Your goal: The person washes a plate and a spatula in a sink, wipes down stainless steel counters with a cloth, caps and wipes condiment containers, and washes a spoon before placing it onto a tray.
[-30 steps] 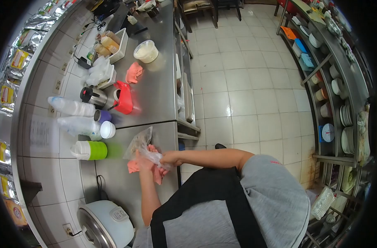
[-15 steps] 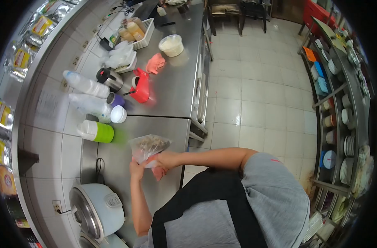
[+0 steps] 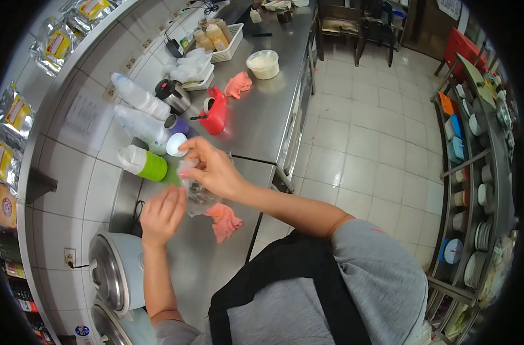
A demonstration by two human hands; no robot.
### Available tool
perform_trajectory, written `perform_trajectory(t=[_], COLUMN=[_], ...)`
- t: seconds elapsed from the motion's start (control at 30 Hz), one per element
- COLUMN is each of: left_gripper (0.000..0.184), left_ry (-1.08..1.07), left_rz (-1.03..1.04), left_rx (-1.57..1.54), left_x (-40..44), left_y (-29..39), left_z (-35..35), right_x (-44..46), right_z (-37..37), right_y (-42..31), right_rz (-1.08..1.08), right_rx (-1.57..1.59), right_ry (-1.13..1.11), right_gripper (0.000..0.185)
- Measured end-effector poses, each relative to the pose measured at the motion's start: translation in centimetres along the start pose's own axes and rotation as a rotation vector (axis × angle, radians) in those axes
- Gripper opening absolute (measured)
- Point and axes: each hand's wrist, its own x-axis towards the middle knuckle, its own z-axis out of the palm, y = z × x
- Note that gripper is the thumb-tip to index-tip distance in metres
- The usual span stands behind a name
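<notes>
A clear plastic bag [image 3: 200, 198] with contents I cannot make out stands on the steel counter between my hands. My right hand [image 3: 216, 172] is over the bag, thumb and fingers closed on its upper plastic. To the left of the bag is my left hand [image 3: 163, 214], its fingers bent toward the plastic. Motion smears those fingertips, and whether they grip anything is not visible. A crumpled pink cloth [image 3: 224, 222] lies on the counter just below the bag, apart from both hands.
A green and white jug [image 3: 150, 165], a white-lidded tub [image 3: 177, 144] and a red container [image 3: 215, 114] stand along the wall side. Rice cookers [image 3: 124, 270] are at lower left. Farther along the steel counter [image 3: 262, 123] sits a white tub [image 3: 263, 64]. Shelves of dishes line the right.
My hands have moved apart, the right one rising over the bag and the left shifting left. The pink cloth, earlier under my right hand, now lies released. The view has shifted somewhat.
</notes>
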Motion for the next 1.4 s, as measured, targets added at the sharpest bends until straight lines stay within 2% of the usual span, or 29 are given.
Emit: perform_trajectory(t=[0.13, 0.23, 0.33, 0.37, 0.4, 0.43, 0.5, 0.53, 0.6, 0.7, 0.73, 0.83, 0.87, 0.97, 1.07, 1.17, 1.23, 1.27, 1.37, 1.4], left_gripper=[0.044, 0.051, 0.039, 0.036, 0.025, 0.022, 0.016, 0.013, 0.007, 0.009, 0.012, 0.016, 0.020, 0.023, 0.029, 0.029, 0.027, 0.026, 0.029, 0.028], left_ry=[0.139, -0.021, -0.044, -0.042, -0.059, -0.055, -0.041, -0.010, 0.058, 0.347, 0.272, 0.261, 0.191, 0.268, 0.475, 0.677, 0.601, 0.565, 0.301, 0.258], left_rz=[-0.114, -0.314, -0.489, -0.540, -0.732, -0.905, -1.251, -1.286, -1.358, -1.599, -1.640, -1.813, -1.895, -1.966, -1.814, -1.917, -1.988, -2.015, -1.742, -1.772], left_rx=[-0.105, -0.275, -0.326, -0.349, -0.375, -0.426, -0.525, -0.545, -0.586, -1.091, -1.100, -1.236, -1.308, -1.618, -2.114, -2.133, -1.788, -1.618, -1.361, -1.351], left_x=[2.4, 1.6, -0.6, -1.4, -2.1, -2.7, -3.6, -4.1, -5.1, -7.7, -8.3, -8.3, -8.7, -11.8, -14.6, -15.4, -14.1, -13.9, -17.1, -16.9], left_y=[-0.3, 0.6, 1.3, 1.6, 2.2, 2.9, 4.5, 5.5, 7.5, 9.4, 9.9, 11.1, 11.0, 11.1, 11.3, 12.2, 11.9, 11.9, 12.2, 12.2], left_z=[1.1, 2.7, 4.4, 5.1, 5.8, 6.5, 8.1, 8.7, 10.2, 12.8, 12.5, 10.5, 9.8, 9.9, 9.8, 8.7, 6.8, 6.2, 6.4, 5.7], right_x=[0.6, 0.0, -1.5, -2.3, -3.1, -3.9, -5.3, -5.8, -6.3, -6.3, -6.4, -6.9, -7.1, -7.7, -7.8, -7.5, -7.3, -7.3, -7.5, -7.4], right_z=[0.1, -0.4, -0.9, -0.8, -0.6, -0.3, 0.6, 1.0, 1.4, 1.3, 1.3, 1.4, 1.6, 2.4, 3.1, 4.3, 5.7, 5.9, 5.9, 5.7], right_y=[1.1, 1.8, 3.0, 3.3, 3.6, 3.9, 4.7, 5.2, 6.5, 9.2, 10.0, 10.8, 11.2, 12.8, 14.0, 14.3, 12.8, 11.8, 10.0, 10.4], right_rz=[0.102, 0.172, 0.065, -0.031, -0.131, -0.232, 0.080, 0.237, 0.317, 0.312, 0.290, 0.375, 0.314, 0.185, 0.118, -0.052, -0.160, -0.094, 0.145, 0.252], right_rx=[0.186, 0.335, 0.187, -0.040, -0.269, -0.494, -0.319, -0.230, -0.185, -0.220, -0.248, -0.302, -0.323, -0.366, -0.339, -0.271, -0.338, -0.370, -0.381, -0.329], right_ry=[-0.046, -0.076, -0.110, -0.072, -0.036, 0.002, -0.078, -0.120, -0.095, -0.108, -0.123, -0.235, -0.253, -0.299, -0.317, -0.315, -0.354, -0.419, -0.569, -0.582], right_gripper=[0.045, 0.040, 0.034, 0.032, 0.031, 0.031, 0.030, 0.030, 0.028, 0.023, 0.021, 0.020, 0.020, 0.021, 0.017, 0.011, 0.010, 0.010, 0.015, 0.017])
